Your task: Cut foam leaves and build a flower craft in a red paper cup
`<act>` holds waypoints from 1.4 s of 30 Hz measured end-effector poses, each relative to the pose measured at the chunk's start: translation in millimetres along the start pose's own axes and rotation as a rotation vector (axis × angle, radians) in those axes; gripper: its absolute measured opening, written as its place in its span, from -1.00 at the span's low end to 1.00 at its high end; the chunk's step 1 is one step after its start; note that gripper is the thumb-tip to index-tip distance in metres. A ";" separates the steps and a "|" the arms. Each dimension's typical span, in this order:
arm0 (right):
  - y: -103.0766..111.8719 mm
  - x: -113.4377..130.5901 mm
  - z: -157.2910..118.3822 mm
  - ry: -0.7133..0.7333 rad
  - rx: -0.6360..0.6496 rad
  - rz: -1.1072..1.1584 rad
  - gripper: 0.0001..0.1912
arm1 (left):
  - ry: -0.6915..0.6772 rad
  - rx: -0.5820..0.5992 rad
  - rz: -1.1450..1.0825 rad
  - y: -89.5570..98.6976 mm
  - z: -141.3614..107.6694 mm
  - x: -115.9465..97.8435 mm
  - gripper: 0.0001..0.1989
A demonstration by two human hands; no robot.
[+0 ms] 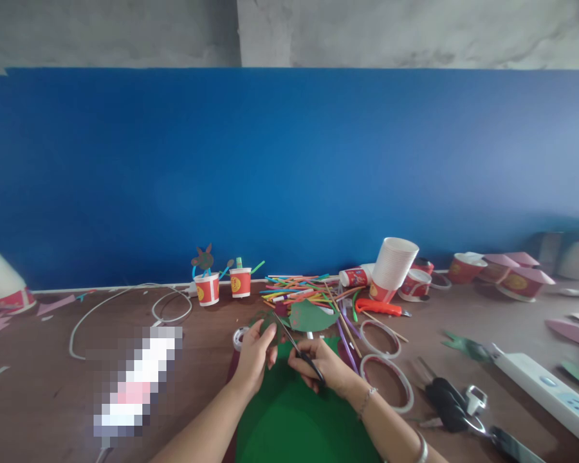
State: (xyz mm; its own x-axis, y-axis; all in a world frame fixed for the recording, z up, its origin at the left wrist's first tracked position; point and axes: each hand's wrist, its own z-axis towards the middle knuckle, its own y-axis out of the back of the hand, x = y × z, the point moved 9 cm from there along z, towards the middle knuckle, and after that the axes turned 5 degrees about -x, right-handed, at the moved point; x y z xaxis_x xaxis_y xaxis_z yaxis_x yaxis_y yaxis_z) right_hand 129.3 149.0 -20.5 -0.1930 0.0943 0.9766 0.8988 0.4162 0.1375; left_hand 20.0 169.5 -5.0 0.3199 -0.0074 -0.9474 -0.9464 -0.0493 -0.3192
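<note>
My left hand (253, 360) pinches a small piece of dark green paper (269, 317) between thumb and fingers. In my right hand (323, 360) is a pair of scissors (311, 368) with dark handles, its blades pointing up and left toward that piece. Whether the blades touch the paper is hard to make out. Below both hands lies a large green paper sheet (303, 424) over a dark red one. Just beyond the scissors rests a leaf-shaped green paper cutout (313, 316).
Colourful sticks (294, 289), a stack of paper cups (393, 267), an orange utility knife (379, 307) and tape rolls (388, 382) lie behind and right. Decorated cups (206, 289) stand by the blue wall. Keys (446, 402) and a power strip (550, 389) are rightward; a blurred-out device (137, 379) is left.
</note>
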 end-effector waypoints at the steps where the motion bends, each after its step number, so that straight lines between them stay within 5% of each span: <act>1: -0.6 0.8 -0.2 -0.002 -0.001 0.008 -0.72 | -0.007 0.013 0.012 -1.7 -0.7 -0.3 -0.70; 42: 2.1 0.6 0.2 0.007 -0.040 0.016 -0.71 | 0.003 0.092 0.065 -6.3 -1.4 1.5 -0.74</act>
State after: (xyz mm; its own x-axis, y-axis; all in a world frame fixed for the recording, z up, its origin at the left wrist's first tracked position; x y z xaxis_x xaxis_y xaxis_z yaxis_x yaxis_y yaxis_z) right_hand 131.0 150.1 -19.6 -0.1759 0.0940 0.9799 0.9166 0.3786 0.1283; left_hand 26.5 168.4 -4.3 0.2580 -0.0105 -0.9661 -0.9651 0.0435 -0.2582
